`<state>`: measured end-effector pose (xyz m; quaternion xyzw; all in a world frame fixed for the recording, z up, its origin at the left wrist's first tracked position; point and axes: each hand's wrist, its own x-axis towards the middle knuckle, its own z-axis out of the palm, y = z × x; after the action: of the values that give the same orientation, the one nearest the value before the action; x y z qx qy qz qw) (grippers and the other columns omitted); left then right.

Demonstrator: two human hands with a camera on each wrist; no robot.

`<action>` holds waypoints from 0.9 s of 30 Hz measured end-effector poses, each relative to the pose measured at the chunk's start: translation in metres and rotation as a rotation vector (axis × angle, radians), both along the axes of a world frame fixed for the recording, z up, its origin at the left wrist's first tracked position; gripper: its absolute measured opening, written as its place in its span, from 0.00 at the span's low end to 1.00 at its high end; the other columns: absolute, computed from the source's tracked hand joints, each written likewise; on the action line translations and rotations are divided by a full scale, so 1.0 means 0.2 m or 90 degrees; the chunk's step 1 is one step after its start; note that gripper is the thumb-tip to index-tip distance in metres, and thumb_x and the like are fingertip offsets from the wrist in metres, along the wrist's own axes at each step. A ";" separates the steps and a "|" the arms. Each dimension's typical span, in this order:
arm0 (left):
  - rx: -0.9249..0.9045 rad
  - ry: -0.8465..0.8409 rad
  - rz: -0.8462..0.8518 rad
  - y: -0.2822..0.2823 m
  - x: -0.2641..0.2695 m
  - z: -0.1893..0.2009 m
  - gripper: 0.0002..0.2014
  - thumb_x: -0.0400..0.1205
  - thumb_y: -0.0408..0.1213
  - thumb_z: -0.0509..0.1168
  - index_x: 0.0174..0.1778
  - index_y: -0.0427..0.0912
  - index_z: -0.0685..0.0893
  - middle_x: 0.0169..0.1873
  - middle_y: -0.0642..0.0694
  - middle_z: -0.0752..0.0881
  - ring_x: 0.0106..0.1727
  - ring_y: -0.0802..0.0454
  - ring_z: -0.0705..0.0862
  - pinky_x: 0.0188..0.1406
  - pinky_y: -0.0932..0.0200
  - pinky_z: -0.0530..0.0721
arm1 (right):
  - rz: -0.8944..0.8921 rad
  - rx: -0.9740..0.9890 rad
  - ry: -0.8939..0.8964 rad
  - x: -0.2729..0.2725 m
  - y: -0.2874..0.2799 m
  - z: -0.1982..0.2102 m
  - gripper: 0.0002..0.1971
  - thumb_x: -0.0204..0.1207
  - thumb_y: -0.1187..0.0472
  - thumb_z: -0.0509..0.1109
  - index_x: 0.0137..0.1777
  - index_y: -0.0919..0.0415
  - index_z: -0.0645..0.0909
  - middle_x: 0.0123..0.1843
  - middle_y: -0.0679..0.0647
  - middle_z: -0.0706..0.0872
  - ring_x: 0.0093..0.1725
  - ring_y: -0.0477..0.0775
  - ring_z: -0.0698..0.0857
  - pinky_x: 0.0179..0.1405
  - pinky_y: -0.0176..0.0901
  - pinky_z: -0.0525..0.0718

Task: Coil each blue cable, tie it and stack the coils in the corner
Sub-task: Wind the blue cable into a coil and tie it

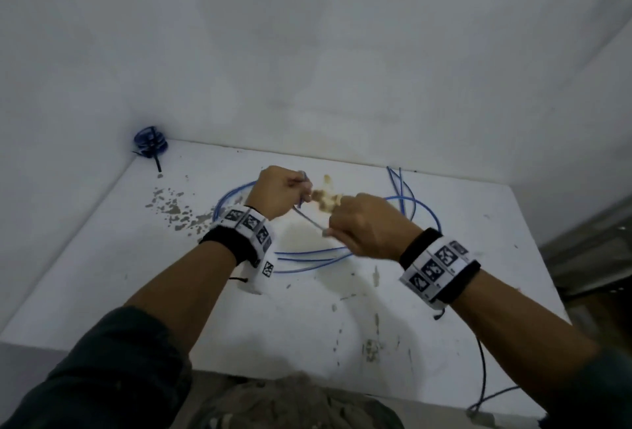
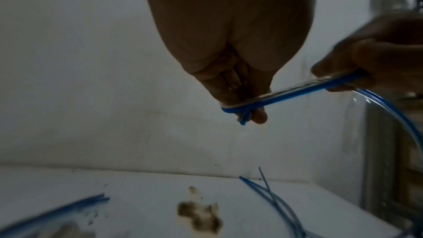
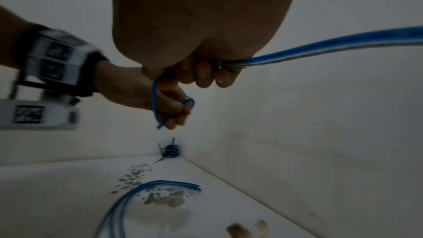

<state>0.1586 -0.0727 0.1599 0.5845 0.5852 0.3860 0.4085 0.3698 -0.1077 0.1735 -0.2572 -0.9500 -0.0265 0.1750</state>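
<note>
A blue cable (image 1: pixel 307 259) lies in loose loops on the white table (image 1: pixel 136 257). Both hands hold a short stretch of it above the table's middle. My left hand (image 1: pixel 284 194) has the cable's end wound round its fingertips (image 2: pixel 258 115) and pinches it. My right hand (image 1: pixel 362 227) grips the cable (image 3: pixel 320 46) in a curled fist, close to the left hand (image 3: pixel 169 108); the strand (image 2: pixel 297 91) runs taut between them. A finished blue coil (image 1: pixel 150 143), bound with a dark tie, sits in the far left corner and shows as the coil (image 3: pixel 170 151) in the right wrist view.
White walls close the table at the back and left. Brown stains (image 1: pixel 171 210) and chipped paint mark the tabletop. More cable (image 1: pixel 482 377) hangs off the table's right front edge. A dark gap with shelving (image 1: pixel 598 251) lies to the right.
</note>
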 end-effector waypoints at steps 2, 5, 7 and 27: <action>-0.046 -0.083 0.101 0.02 -0.08 0.00 0.12 0.82 0.31 0.70 0.35 0.27 0.88 0.31 0.33 0.89 0.30 0.45 0.90 0.36 0.56 0.87 | 0.038 0.023 -0.033 -0.05 -0.07 0.01 0.21 0.86 0.52 0.61 0.30 0.57 0.75 0.28 0.52 0.78 0.31 0.57 0.76 0.33 0.43 0.63; -0.016 0.049 0.097 0.04 -0.18 -0.02 0.17 0.81 0.39 0.72 0.29 0.32 0.89 0.24 0.39 0.89 0.27 0.46 0.89 0.38 0.57 0.87 | 0.048 0.039 -0.050 -0.12 -0.13 0.02 0.20 0.87 0.52 0.61 0.31 0.57 0.74 0.28 0.52 0.77 0.32 0.56 0.73 0.34 0.43 0.60; 0.012 0.132 0.021 0.04 -0.21 -0.02 0.14 0.77 0.38 0.75 0.27 0.36 0.89 0.22 0.43 0.88 0.28 0.50 0.90 0.37 0.59 0.88 | 0.040 0.048 -0.032 -0.14 -0.10 0.06 0.19 0.86 0.53 0.62 0.32 0.57 0.74 0.29 0.52 0.77 0.32 0.56 0.74 0.33 0.43 0.62; 0.033 0.151 -0.155 0.22 -0.54 0.02 0.10 0.77 0.44 0.76 0.32 0.45 0.93 0.29 0.55 0.91 0.39 0.54 0.91 0.49 0.42 0.89 | -0.048 -0.043 0.019 -0.33 0.03 0.30 0.20 0.86 0.52 0.59 0.33 0.59 0.76 0.29 0.51 0.77 0.34 0.55 0.72 0.33 0.46 0.70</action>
<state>0.0510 -0.0292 0.1643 0.7031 0.5440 0.2771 0.3647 0.3031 -0.1008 0.2331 -0.2988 -0.9374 0.0030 0.1789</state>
